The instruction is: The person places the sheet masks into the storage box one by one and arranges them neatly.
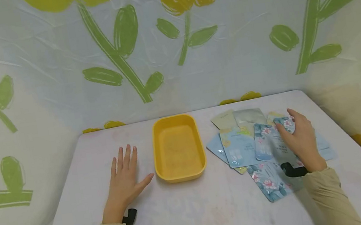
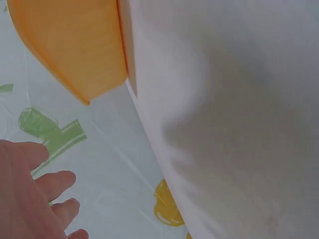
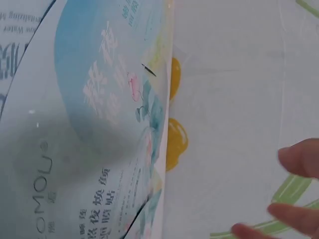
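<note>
Yellow tray on table, open side up, inner floor in full view. Flat printed packets right of tray, overlapping in loose heap; contents hidden. Left hand just left of tray, fingers spread, thumb toward tray. Right hand over packets, right of tray, thumb and fingers parted.

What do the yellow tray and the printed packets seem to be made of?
The yellow tray looks like smooth plastic with a soft sheen: even colour, rounded corners, no seams visible. The printed packets seem glossy plastic or foil: their flat faces catch pale glints.
</note>
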A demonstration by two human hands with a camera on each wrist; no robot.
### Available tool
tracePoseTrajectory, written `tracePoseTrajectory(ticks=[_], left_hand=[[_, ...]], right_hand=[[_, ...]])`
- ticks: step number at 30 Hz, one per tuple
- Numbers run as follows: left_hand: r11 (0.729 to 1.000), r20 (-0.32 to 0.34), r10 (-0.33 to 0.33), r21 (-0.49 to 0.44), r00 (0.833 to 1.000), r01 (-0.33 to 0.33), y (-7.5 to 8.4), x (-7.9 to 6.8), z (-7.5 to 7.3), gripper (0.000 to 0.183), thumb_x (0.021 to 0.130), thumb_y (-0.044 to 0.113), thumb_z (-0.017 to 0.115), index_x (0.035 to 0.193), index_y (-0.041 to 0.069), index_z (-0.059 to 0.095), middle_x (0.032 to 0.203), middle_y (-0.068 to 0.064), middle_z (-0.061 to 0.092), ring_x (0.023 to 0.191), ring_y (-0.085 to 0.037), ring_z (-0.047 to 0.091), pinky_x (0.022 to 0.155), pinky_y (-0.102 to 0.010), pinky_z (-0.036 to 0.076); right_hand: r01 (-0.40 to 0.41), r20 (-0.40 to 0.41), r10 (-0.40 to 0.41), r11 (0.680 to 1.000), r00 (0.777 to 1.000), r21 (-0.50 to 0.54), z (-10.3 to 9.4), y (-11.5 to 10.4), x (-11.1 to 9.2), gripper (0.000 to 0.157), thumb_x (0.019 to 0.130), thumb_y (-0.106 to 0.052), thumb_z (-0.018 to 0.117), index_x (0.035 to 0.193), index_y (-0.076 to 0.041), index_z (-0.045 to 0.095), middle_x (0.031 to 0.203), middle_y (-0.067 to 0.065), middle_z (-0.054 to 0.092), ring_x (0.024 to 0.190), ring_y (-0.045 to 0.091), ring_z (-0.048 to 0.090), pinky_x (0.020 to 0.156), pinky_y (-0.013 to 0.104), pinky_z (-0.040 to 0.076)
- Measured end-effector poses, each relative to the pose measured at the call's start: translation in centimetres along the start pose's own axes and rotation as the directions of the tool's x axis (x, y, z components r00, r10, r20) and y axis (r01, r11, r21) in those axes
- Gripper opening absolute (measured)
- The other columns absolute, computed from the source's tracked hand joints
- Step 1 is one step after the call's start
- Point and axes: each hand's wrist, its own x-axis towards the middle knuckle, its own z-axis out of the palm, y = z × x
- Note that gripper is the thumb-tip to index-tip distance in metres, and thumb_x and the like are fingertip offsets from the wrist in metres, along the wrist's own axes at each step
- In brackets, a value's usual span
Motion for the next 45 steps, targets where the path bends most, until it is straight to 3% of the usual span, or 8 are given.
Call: tracePoseTrajectory(ticks=[3, 7, 14, 18, 24, 31, 39, 45], left_hand=[[1.0, 0.006, 0.014, -0.001, 1.0, -0.014, 0.7, 0.3, 0.2, 0.105, 0.088, 0.07, 0.054, 0.161, 0.011, 0.006, 0.166, -0.013, 0.006, 0.152, -0.033, -0.002, 0.122, -0.054, 0.001], [0.999, 0.004, 0.037, 0.005, 0.999, -0.038, 1.2, 0.6, 0.4, 0.11, 0.085, 0.072, 0.057, 0.16, 0.009, 0.007, 0.166, -0.015, 0.009, 0.152, -0.034, 0.001, 0.122, -0.056, 0.005], [0.996, -0.012, 0.08, -0.025, 0.997, -0.08, 2.1, 1.1, 1.2, 0.12, 0.079, 0.08, 0.057, 0.16, 0.006, 0.009, 0.165, -0.015, 0.011, 0.152, -0.033, 0.004, 0.122, -0.054, 0.005], [0.994, -0.017, 0.103, -0.025, 0.995, -0.103, 2.5, 1.8, 1.6, 0.124, 0.077, 0.084, 0.054, 0.159, 0.004, 0.008, 0.166, -0.013, 0.009, 0.152, -0.032, 0.005, 0.123, -0.052, 0.005], [0.992, 0.001, 0.118, -0.047, 0.993, -0.118, 3.0, 2.4, 1.9, 0.127, 0.076, 0.084, 0.055, 0.159, 0.001, 0.006, 0.166, -0.013, 0.006, 0.152, -0.03, 0.005, 0.124, -0.048, 0.006], [0.99, 0.045, 0.109, -0.091, 0.993, -0.105, 3.6, 2.4, 2.2, 0.128, 0.077, 0.083, 0.055, 0.158, 0.0, 0.003, 0.166, -0.014, 0.005, 0.152, -0.029, 0.004, 0.124, -0.045, 0.007], [0.988, 0.092, 0.089, -0.135, 0.992, -0.076, 4.0, 2.3, 2.1, 0.124, 0.079, 0.079, 0.058, 0.158, 0.002, 0.001, 0.166, -0.011, 0.002, 0.152, -0.025, 0.0, 0.125, -0.042, 0.006], [0.99, 0.101, 0.081, -0.128, 0.992, -0.068, 3.9, 2.4, 2.1, 0.124, 0.079, 0.08, 0.057, 0.159, 0.003, 0.0, 0.166, -0.01, 0.001, 0.152, -0.025, -0.001, 0.125, -0.041, 0.004]], right_hand=[[-0.128, 0.074, 0.132, 0.99, 0.988, -0.057, -0.5, 0.2, -0.3, 0.065, 0.097, -0.029, 0.058, 0.144, 0.01, 0.037, 0.133, 0.041, 0.042, 0.116, 0.057, 0.04, 0.09, 0.07, 0.035], [-0.229, 0.214, 0.269, 0.954, 0.939, -0.192, -1.1, 0.7, -0.8, 0.082, 0.097, -0.047, 0.054, 0.145, 0.016, 0.03, 0.128, 0.051, 0.033, 0.11, 0.068, 0.034, 0.08, 0.076, 0.037], [-0.277, 0.417, 0.413, 0.896, 0.81, -0.348, -1.2, 0.4, -1.0, 0.109, 0.089, -0.066, 0.057, 0.14, 0.023, 0.02, 0.127, 0.058, 0.019, 0.112, 0.076, 0.023, 0.085, 0.081, 0.03], [-0.27, 0.462, 0.448, 0.875, 0.765, -0.403, -0.5, 0.2, -0.9, 0.121, 0.076, -0.068, 0.071, 0.134, 0.026, 0.022, 0.126, 0.061, 0.014, 0.116, 0.079, 0.014, 0.092, 0.084, 0.022], [-0.262, 0.449, 0.452, 0.868, 0.771, -0.423, 0.9, -0.2, -1.0, 0.12, 0.069, -0.058, 0.083, 0.133, 0.026, 0.025, 0.129, 0.062, 0.008, 0.118, 0.082, 0.007, 0.099, 0.086, 0.011], [-0.29, 0.457, 0.466, 0.868, 0.757, -0.404, 1.5, -1.3, -1.5, 0.126, 0.066, -0.064, 0.082, 0.138, 0.022, 0.024, 0.129, 0.057, 0.01, 0.119, 0.079, 0.007, 0.083, 0.089, 0.028], [-0.252, 0.468, 0.435, 0.88, 0.769, -0.403, 2.1, -2.6, -1.9, 0.113, 0.074, -0.06, 0.079, 0.137, 0.02, 0.03, 0.131, 0.054, 0.016, 0.12, 0.075, 0.01, 0.083, 0.089, 0.025], [-0.281, 0.434, 0.443, 0.878, 0.785, -0.388, 2.3, -2.5, -1.7, 0.109, 0.072, -0.051, 0.083, 0.135, 0.02, 0.029, 0.127, 0.056, 0.017, 0.118, 0.076, 0.013, 0.088, 0.087, 0.023]])
